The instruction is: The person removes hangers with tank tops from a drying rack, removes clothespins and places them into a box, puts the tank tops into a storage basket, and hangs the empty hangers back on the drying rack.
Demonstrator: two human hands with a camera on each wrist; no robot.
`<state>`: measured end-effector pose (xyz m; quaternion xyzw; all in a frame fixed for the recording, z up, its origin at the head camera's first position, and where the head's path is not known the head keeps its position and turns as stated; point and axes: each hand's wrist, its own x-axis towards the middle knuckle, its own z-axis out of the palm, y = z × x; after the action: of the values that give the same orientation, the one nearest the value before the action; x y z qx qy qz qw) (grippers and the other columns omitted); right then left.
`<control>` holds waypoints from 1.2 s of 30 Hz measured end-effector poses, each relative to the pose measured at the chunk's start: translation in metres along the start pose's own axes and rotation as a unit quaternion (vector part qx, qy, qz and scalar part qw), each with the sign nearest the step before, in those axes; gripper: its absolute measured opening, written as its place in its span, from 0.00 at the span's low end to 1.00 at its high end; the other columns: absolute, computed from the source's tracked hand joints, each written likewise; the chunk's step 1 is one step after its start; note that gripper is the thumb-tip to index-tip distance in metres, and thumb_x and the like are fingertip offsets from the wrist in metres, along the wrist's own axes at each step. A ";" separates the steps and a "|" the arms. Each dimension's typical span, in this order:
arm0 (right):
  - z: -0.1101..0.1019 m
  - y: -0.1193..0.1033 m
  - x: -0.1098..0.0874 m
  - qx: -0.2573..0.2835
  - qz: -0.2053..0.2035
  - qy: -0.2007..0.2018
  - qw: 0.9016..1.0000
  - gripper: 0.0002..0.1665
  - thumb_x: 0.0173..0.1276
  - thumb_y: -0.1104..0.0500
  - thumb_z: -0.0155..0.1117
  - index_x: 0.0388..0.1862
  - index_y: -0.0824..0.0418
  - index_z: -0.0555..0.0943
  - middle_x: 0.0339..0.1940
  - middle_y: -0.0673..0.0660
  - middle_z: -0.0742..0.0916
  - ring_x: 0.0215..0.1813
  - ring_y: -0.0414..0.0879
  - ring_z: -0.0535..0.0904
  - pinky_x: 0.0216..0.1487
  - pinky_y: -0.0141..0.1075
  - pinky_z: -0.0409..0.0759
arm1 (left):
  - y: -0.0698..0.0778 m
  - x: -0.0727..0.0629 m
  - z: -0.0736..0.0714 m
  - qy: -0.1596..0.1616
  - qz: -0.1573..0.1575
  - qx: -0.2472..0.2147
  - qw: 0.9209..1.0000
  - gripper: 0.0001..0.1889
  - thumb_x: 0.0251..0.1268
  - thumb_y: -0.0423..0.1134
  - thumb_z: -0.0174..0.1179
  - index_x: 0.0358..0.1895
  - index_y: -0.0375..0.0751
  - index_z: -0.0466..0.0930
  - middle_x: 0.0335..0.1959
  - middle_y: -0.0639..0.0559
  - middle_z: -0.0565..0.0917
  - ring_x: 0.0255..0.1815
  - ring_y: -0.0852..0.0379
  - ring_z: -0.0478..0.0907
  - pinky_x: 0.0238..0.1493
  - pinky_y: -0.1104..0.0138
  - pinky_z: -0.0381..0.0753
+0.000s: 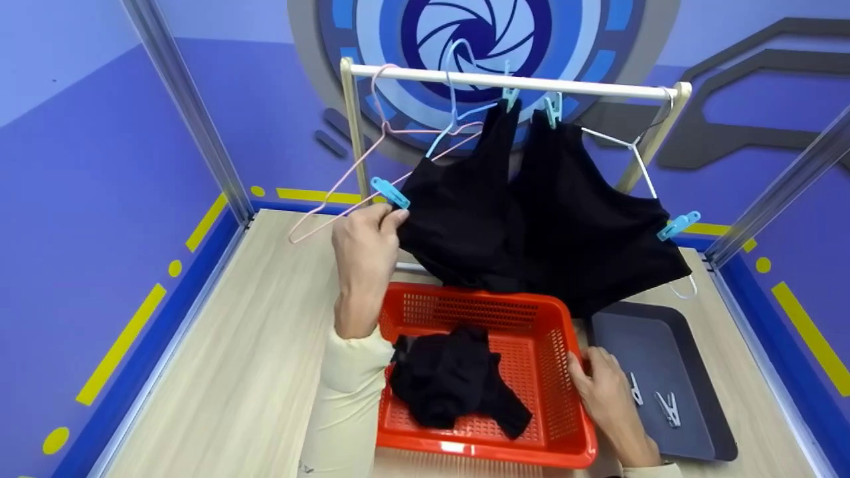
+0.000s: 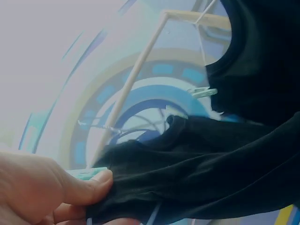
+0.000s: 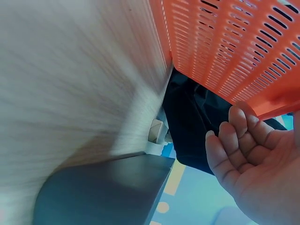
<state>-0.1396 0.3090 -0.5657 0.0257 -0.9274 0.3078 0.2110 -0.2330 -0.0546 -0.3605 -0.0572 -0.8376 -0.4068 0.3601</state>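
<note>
My left hand [image 1: 366, 249] pinches the edge of a black tank top [image 1: 465, 206] beside a blue clothespin [image 1: 390, 192]. That top hangs on a light blue hanger [image 1: 453, 86]; in the left wrist view the thumb presses on the clothespin [image 2: 86, 173] and cloth. A second black top [image 1: 584, 219] hangs beside it on a white hanger [image 1: 644, 162], with a blue clothespin [image 1: 679, 226] at its right side. My right hand [image 1: 607, 392] holds the right rim of a red basket [image 1: 564, 345], its fingers outside the wall [image 3: 243, 145]. Crumpled black clothing [image 1: 451, 378] lies in the basket.
A wooden drying rack [image 1: 425, 74] stands at the back, with a pink hanger [image 1: 339, 182] at its left. Two paler clothespins [image 1: 512, 96] [image 1: 553, 109] sit on the tops' upper straps. Grey clothespins [image 1: 669, 408] lie in a dark tray [image 1: 704, 372] at right.
</note>
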 end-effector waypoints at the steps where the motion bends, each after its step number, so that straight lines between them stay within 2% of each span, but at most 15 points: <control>1: 0.000 0.000 0.000 0.000 -0.001 0.002 1.000 0.10 0.74 0.62 0.66 0.31 0.60 0.78 0.29 0.53 0.78 0.36 0.53 0.74 0.38 0.54 0.74 | -0.002 -0.001 -0.003 0.006 0.008 0.001 1.000 0.12 0.64 0.36 0.75 0.25 0.35 0.86 0.17 0.45 0.75 0.23 0.38 0.76 0.30 0.46 0.75; 5: -0.001 0.001 0.000 -0.001 0.006 -0.006 1.000 0.10 0.75 0.61 0.65 0.31 0.60 0.78 0.29 0.52 0.78 0.36 0.52 0.74 0.38 0.52 0.74 | -0.010 -0.007 -0.015 0.033 0.034 0.024 0.999 0.12 0.64 0.37 0.75 0.26 0.36 0.85 0.16 0.47 0.73 0.19 0.37 0.74 0.27 0.45 0.74; 7: -0.001 0.001 0.000 -0.002 0.010 -0.012 1.000 0.10 0.76 0.60 0.65 0.32 0.60 0.79 0.30 0.52 0.78 0.36 0.52 0.74 0.38 0.52 0.74 | -0.015 -0.011 -0.018 0.039 0.042 0.025 0.998 0.11 0.65 0.37 0.75 0.27 0.37 0.86 0.16 0.47 0.75 0.17 0.41 0.73 0.25 0.46 0.74; 11: -0.002 0.000 0.000 0.000 0.014 -0.018 1.000 0.10 0.76 0.60 0.65 0.33 0.60 0.79 0.31 0.53 0.79 0.36 0.51 0.74 0.39 0.52 0.74 | -0.029 -0.021 -0.024 0.041 0.057 0.001 0.998 0.07 0.65 0.36 0.75 0.31 0.37 0.90 0.17 0.49 0.80 0.16 0.52 0.67 0.24 0.51 0.77; 12: -0.002 0.000 0.000 0.000 0.014 -0.018 1.000 0.10 0.76 0.60 0.65 0.33 0.60 0.79 0.31 0.53 0.79 0.36 0.51 0.74 0.39 0.52 0.74 | -0.032 -0.024 -0.026 0.041 0.061 -0.005 0.997 0.06 0.65 0.35 0.75 0.32 0.37 0.91 0.18 0.50 0.82 0.17 0.55 0.69 0.24 0.53 0.79; 15: -0.002 -0.001 0.000 0.001 0.015 -0.018 1.000 0.10 0.76 0.60 0.65 0.33 0.60 0.79 0.31 0.53 0.79 0.36 0.51 0.74 0.39 0.52 0.75 | -0.042 -0.032 -0.031 0.035 0.072 -0.024 0.997 0.05 0.64 0.34 0.76 0.32 0.37 0.91 0.19 0.51 0.83 0.18 0.59 0.67 0.23 0.59 0.76; 17: -0.003 0.000 0.000 0.001 0.014 -0.020 1.000 0.10 0.76 0.60 0.65 0.33 0.60 0.79 0.31 0.53 0.79 0.36 0.51 0.74 0.38 0.51 0.74 | -0.049 -0.036 -0.035 0.026 0.082 -0.037 0.996 0.06 0.65 0.34 0.75 0.31 0.38 0.90 0.17 0.53 0.80 0.16 0.61 0.64 0.21 0.65 0.68; 19: -0.003 0.000 0.000 0.001 0.016 -0.022 1.000 0.10 0.77 0.60 0.65 0.33 0.61 0.79 0.31 0.52 0.79 0.37 0.51 0.74 0.38 0.51 0.74 | -0.056 -0.040 -0.038 0.013 0.096 -0.052 0.994 0.06 0.65 0.33 0.75 0.30 0.39 0.90 0.17 0.54 0.81 0.16 0.61 0.60 0.20 0.68 0.60; 20: -0.003 0.000 0.000 0.002 0.017 -0.023 1.000 0.10 0.77 0.60 0.65 0.33 0.61 0.79 0.31 0.52 0.79 0.37 0.50 0.74 0.38 0.51 0.74 | -0.060 -0.041 -0.039 0.005 0.105 -0.059 0.993 0.05 0.65 0.32 0.75 0.31 0.39 0.91 0.18 0.54 0.83 0.16 0.62 0.61 0.21 0.69 0.60; 22: -0.003 0.000 0.000 0.002 0.018 -0.025 1.000 0.10 0.77 0.60 0.65 0.34 0.61 0.79 0.31 0.52 0.79 0.36 0.50 0.73 0.38 0.50 0.74 | -0.067 -0.044 -0.041 -0.012 0.125 -0.072 0.989 0.03 0.64 0.30 0.74 0.32 0.39 0.91 0.22 0.54 0.87 0.16 0.64 0.68 0.21 0.71 0.63; 24: -0.002 0.000 0.000 0.001 0.018 -0.022 1.000 0.09 0.76 0.60 0.65 0.33 0.61 0.80 0.30 0.52 0.79 0.36 0.50 0.73 0.38 0.50 0.74 | -0.074 -0.047 -0.042 -0.031 0.146 -0.085 0.985 0.03 0.62 0.28 0.74 0.34 0.39 0.93 0.31 0.52 0.92 0.22 0.62 0.80 0.25 0.71 0.74; 26: -0.002 0.000 0.000 0.002 0.013 -0.017 1.000 0.09 0.75 0.61 0.65 0.33 0.61 0.79 0.30 0.52 0.78 0.36 0.51 0.74 0.38 0.51 0.74 | -0.081 -0.050 -0.043 -0.050 0.163 -0.097 0.981 0.05 0.61 0.25 0.74 0.36 0.39 0.93 0.34 0.50 0.92 0.29 0.58 0.88 0.31 0.68 0.83; 28: -0.001 0.001 -0.001 0.002 0.009 -0.012 1.000 0.09 0.75 0.61 0.65 0.33 0.62 0.80 0.30 0.53 0.79 0.36 0.52 0.74 0.39 0.52 0.74 | -0.086 -0.054 -0.043 -0.065 0.174 -0.108 0.977 0.07 0.60 0.23 0.74 0.37 0.38 0.93 0.34 0.50 0.92 0.33 0.54 0.90 0.34 0.66 0.86; 31: -0.001 0.001 -0.001 0.003 0.008 -0.009 1.000 0.08 0.74 0.61 0.66 0.33 0.61 0.80 0.31 0.53 0.79 0.37 0.52 0.75 0.39 0.53 0.75 | -0.093 -0.060 -0.041 -0.081 0.178 -0.122 0.973 0.07 0.59 0.23 0.74 0.36 0.37 0.93 0.33 0.50 0.92 0.30 0.55 0.89 0.32 0.68 0.84; 36: -0.001 0.001 0.000 0.001 0.020 -0.016 1.000 0.08 0.75 0.60 0.65 0.34 0.62 0.80 0.31 0.53 0.79 0.36 0.51 0.74 0.39 0.51 0.75 | -0.102 -0.072 -0.038 -0.116 0.160 -0.163 0.967 0.07 0.61 0.23 0.73 0.35 0.39 0.93 0.33 0.53 0.92 0.28 0.59 0.85 0.33 0.75 0.80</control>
<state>-0.1396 0.3100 -0.5658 0.0126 -0.9305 0.3128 0.1900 -0.1991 -0.1358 -0.4570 -0.2956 -0.7757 -0.4655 0.3069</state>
